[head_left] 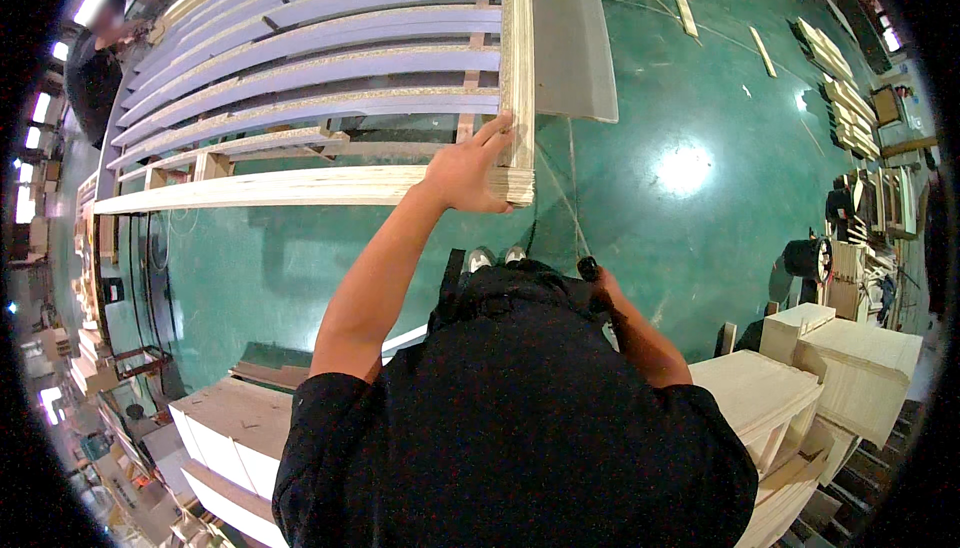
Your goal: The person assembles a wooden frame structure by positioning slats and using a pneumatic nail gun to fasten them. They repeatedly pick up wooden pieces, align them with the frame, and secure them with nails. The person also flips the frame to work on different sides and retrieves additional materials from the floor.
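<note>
A large wooden frame [300, 189] of pale layered boards spans the upper left, with several lilac-faced slats [400, 63] running across it. On its near right corner rests my left hand [468, 173], the fingers stretched along the end board [517, 58] and the thumb spread toward the front edge. My right hand [605, 293] is low beside my body, closed round a black object [588, 268]. Only the rounded end of that object shows, so its kind is unclear. My torso partly hides the right hand.
A grey sheet [575, 38] lies beside the frame's right end. Thin lines, perhaps hoses, cross the green floor [690, 238]. Wooden boxes [765, 388] and a white-sided cabinet [225, 438] flank me. Board stacks [850, 118] lie at right. Another person [92, 73] stands far left.
</note>
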`<state>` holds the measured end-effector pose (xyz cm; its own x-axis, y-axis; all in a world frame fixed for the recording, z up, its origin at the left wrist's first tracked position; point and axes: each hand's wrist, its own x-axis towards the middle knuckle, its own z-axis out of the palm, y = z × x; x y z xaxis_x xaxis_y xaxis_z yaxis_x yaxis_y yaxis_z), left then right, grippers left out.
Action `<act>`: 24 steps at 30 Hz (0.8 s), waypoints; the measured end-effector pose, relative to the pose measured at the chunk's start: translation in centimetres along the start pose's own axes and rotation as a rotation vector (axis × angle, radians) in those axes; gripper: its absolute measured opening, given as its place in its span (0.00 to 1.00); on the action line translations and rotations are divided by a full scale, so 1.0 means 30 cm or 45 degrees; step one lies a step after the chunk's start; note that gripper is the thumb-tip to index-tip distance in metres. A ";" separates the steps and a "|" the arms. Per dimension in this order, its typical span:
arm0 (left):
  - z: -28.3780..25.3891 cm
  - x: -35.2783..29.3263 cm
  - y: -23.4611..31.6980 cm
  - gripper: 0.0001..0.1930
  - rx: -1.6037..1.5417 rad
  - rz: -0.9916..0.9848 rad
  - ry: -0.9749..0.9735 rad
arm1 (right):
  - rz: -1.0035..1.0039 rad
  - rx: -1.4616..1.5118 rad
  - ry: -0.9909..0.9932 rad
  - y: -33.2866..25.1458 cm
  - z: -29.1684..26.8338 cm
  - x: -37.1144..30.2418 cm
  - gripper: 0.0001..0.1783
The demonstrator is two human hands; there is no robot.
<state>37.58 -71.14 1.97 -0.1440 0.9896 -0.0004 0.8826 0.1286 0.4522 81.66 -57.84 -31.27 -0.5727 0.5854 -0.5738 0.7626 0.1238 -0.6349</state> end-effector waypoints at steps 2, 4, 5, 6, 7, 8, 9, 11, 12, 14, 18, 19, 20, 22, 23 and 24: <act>-0.019 -0.043 -0.006 0.55 -0.007 -0.053 0.006 | -0.082 -0.035 -0.103 -0.042 0.011 0.067 0.20; -0.004 0.023 0.012 0.55 -0.068 0.039 -0.004 | -0.088 -0.380 -0.150 0.173 0.010 0.162 0.24; 0.006 0.045 0.015 0.55 -0.067 0.055 -0.022 | -0.078 -0.117 -0.083 0.216 0.045 0.175 0.23; 0.000 0.032 0.012 0.55 -0.065 0.038 -0.020 | -0.088 0.123 -0.038 0.215 0.071 0.181 0.23; -0.004 0.025 0.013 0.55 -0.060 0.017 -0.026 | -0.089 0.176 -0.022 0.219 0.078 0.185 0.22; -0.008 0.026 0.016 0.55 -0.059 0.005 -0.034 | -0.087 0.232 0.002 0.226 0.083 0.183 0.22; -0.008 0.023 0.015 0.54 -0.050 -0.016 -0.045 | -0.091 0.102 -0.019 0.199 0.084 0.176 0.21; 0.005 0.013 -0.002 0.54 -0.041 -0.012 -0.022 | -0.103 -0.164 -0.069 0.107 0.063 0.140 0.21; 0.011 0.010 -0.008 0.54 -0.038 -0.011 -0.014 | -0.108 -0.297 -0.095 0.061 0.050 0.113 0.20; 0.008 0.011 -0.011 0.55 -0.037 -0.017 -0.036 | -0.070 -0.409 -0.159 -0.017 0.015 0.062 0.21; -0.017 0.053 -0.019 0.59 -0.077 0.021 -0.175 | 0.037 0.461 -0.262 0.105 -0.024 0.025 0.21; -0.037 0.050 -0.018 0.59 -0.041 0.039 -0.229 | 0.102 0.683 -0.266 0.112 -0.040 0.021 0.22; -0.062 0.048 -0.019 0.59 -0.007 0.051 -0.279 | 0.175 0.908 -0.257 0.122 -0.054 0.000 0.24; -0.084 -0.023 -0.044 0.61 0.117 0.088 -0.282 | 0.388 0.930 -0.301 -0.166 -0.124 -0.020 0.28; -0.075 -0.022 -0.053 0.63 0.201 0.170 -0.269 | 0.024 0.254 -0.299 -0.239 -0.132 -0.020 0.27; -0.058 0.009 -0.053 0.65 0.166 0.119 -0.391 | -0.099 0.057 -0.298 -0.217 -0.138 0.005 0.26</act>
<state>35.37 -71.19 2.80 0.0638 0.9682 -0.2418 0.9382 0.0244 0.3453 77.84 -55.24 -25.08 -0.6874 0.3731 -0.6231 0.7023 0.1229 -0.7012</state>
